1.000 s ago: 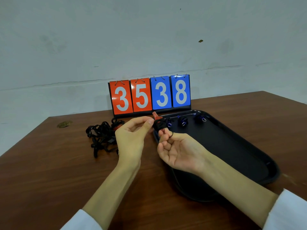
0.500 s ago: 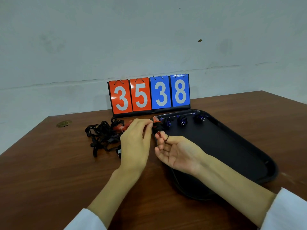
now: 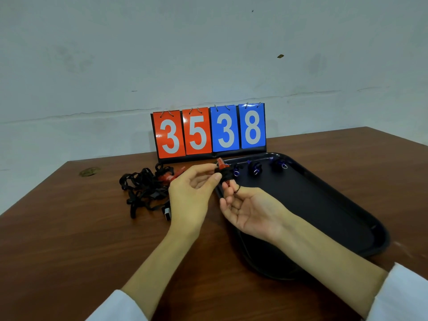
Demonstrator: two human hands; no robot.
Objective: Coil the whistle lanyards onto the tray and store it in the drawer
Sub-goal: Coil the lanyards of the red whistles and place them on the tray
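A red whistle [image 3: 221, 164] with black lanyard wound around it is held above the near-left corner of the black tray [image 3: 324, 205]. My left hand [image 3: 193, 193] pinches the wound lanyard bundle [image 3: 225, 174] between thumb and fingers. My right hand [image 3: 250, 209], palm up, touches the bundle's underside with its fingertips, a small metal ring [image 3: 236, 189] hooked over one finger. Three coiled blue whistles [image 3: 256, 169] lie along the tray's far edge. A tangled pile of black lanyards with red whistles [image 3: 148, 188] lies on the table, left of my left hand.
A flip scoreboard [image 3: 209, 130] reading 3538 stands behind the tray by the wall. A brass-coloured disc [image 3: 89, 171] is set in the brown table [image 3: 69, 239] at far left. No drawer shows.
My left hand went in to close over the bundle half a second ago, then opened back slightly to a pinch. My right hand stayed under the whistle.
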